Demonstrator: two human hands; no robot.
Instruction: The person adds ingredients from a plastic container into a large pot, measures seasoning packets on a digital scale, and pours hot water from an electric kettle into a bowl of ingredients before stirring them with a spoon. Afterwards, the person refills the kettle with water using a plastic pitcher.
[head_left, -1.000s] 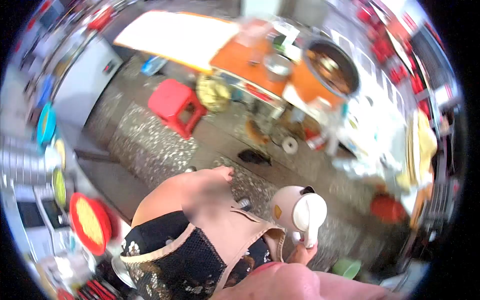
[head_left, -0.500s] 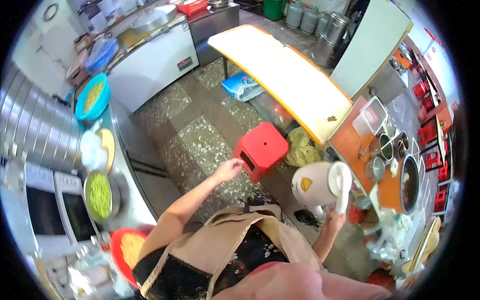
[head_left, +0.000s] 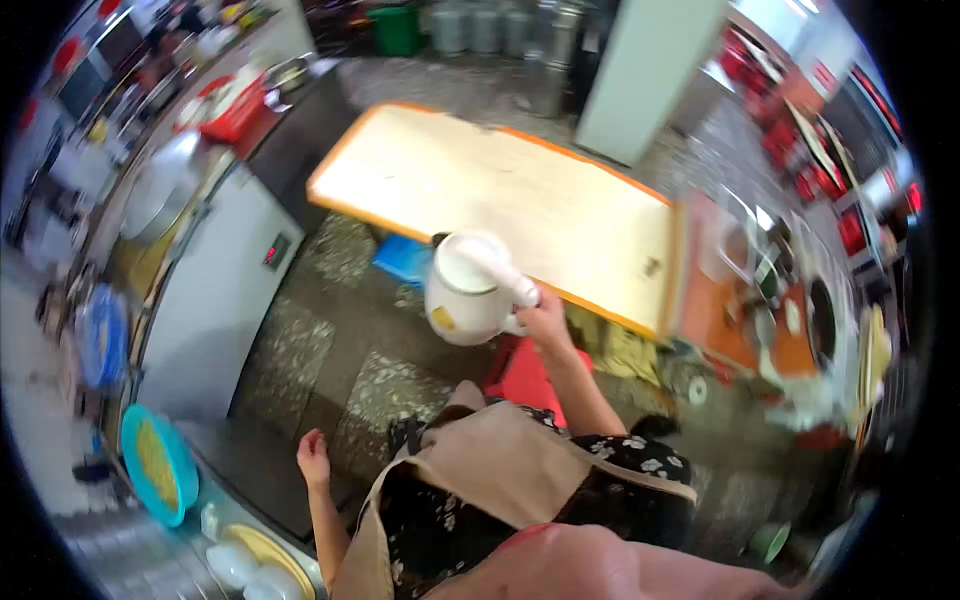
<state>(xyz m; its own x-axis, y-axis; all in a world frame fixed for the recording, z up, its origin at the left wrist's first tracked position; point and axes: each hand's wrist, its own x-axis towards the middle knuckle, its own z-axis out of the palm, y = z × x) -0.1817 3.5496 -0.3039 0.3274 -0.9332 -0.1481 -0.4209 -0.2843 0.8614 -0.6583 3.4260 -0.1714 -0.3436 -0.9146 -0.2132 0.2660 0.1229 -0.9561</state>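
My right hand [head_left: 544,322] grips the side handle of a white kettle [head_left: 465,308], which has a yellow mark low on its body. The kettle is held up in front of me, overlapping the near edge of a long pale table [head_left: 500,195] with orange edging. My left hand [head_left: 313,458] hangs out to the left with nothing in it; its fingers look loosely bent and apart, though slightly blurred. Below my right forearm is a red plastic stool [head_left: 540,372], partly hidden by the arm and apron.
A white chest freezer [head_left: 205,290] and a counter line the left side, with a turquoise basin [head_left: 133,465] of shredded food. To the right, a reddish-brown worktop [head_left: 720,320] bears containers and pots. A blue package [head_left: 402,260] lies beneath the pale table.
My view has swung, and I am nearer the pale table. The kettle, still in my right hand, has moved from my right side to my front. My left hand has moved away from the stool.
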